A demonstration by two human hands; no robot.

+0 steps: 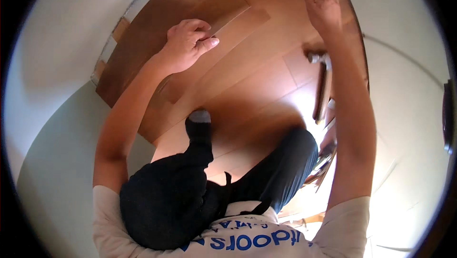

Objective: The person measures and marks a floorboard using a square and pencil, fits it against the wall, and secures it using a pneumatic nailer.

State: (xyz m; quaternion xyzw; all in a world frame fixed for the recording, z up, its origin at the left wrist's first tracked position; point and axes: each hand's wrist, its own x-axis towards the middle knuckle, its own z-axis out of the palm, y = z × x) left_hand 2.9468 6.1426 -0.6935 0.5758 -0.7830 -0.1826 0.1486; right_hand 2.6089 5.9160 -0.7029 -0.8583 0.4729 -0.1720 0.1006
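- The left hand is over a loose wooden board; the board's long edge runs up to the gap between thumb and fingers, and I cannot tell whether they grasp it.
- The right hand's fingers are released, loosely bent, well apart from that board.
- A hammer lies on the wooden floor beside the right forearm.

Wood floor dimly lit toward 11 o'clock; detail blown out by glare at 3 to 5 o'clock. Right hand slightly blurred at 1 o'clock. Edges bowed, corners blackened by fisheye.
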